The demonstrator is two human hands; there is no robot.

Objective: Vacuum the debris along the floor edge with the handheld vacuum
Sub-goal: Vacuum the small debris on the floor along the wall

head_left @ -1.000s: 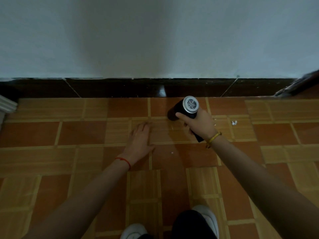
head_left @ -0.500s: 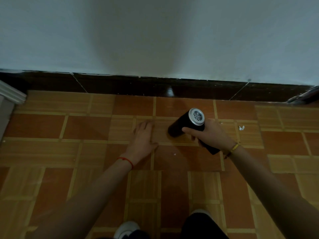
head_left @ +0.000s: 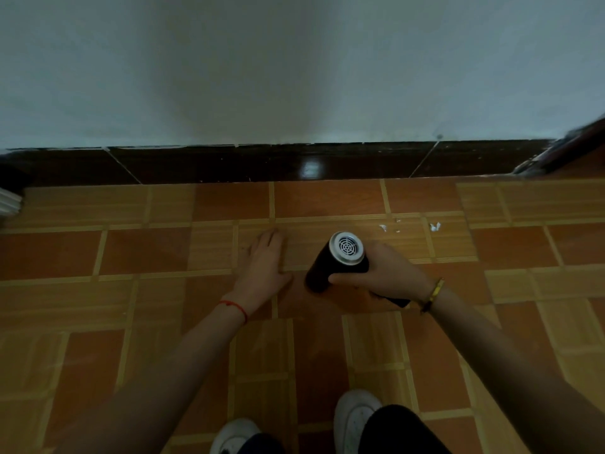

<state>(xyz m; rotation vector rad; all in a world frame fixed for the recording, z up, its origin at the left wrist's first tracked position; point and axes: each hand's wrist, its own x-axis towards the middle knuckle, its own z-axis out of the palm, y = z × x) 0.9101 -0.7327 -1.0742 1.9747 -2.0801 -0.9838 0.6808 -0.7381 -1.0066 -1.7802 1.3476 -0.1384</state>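
My right hand (head_left: 383, 276) grips a black handheld vacuum (head_left: 330, 263) with a silver vented end cap facing up; its dark nozzle end points down-left at the tiled floor. My left hand (head_left: 265, 270) lies flat on the floor, fingers apart, just left of the vacuum. Small white debris scraps (head_left: 384, 227) lie on the tiles beyond my right hand, with another white scrap (head_left: 435, 226) further right. The nozzle tip is hidden against the floor.
A dark glossy baseboard (head_left: 294, 163) runs along the white wall (head_left: 294, 67). A white moulding (head_left: 9, 201) juts in at the far left, a dark object (head_left: 563, 152) at the far right. My white shoes (head_left: 355, 417) show at the bottom.
The vacuum and my right hand have drawn back from the baseboard towards me. The small speck near the nozzle is no longer visible. My left hand stays flat on the floor.
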